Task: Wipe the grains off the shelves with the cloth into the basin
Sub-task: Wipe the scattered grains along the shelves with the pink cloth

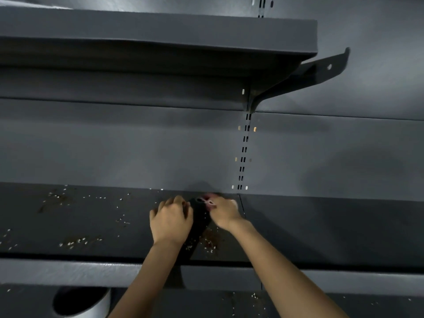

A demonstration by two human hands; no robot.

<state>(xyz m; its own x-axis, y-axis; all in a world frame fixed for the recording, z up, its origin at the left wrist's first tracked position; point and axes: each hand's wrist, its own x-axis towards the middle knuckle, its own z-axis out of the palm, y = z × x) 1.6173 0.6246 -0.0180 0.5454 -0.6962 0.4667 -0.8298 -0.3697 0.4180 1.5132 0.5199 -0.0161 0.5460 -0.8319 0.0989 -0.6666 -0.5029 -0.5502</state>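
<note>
A dark grey shelf (68,216) runs across the middle, strewn with pale and brown grains (75,242). A heap of grains (210,239) lies just in front of my hands. My left hand (171,222) is curled, knuckles up, at the back of the shelf. My right hand (223,211) pinches a small pinkish piece of cloth (207,201) near the back wall. Between the hands lies a dark shape; I cannot tell whether it is cloth or shadow. The basin (80,301), round and grey, sits below the shelf at lower left.
An upper shelf (160,35) overhangs on a bracket (321,70). A slotted upright (244,148) runs down the back wall. More grains (253,294) lie on the lower shelf. The right half of the middle shelf (332,226) shows almost no grains.
</note>
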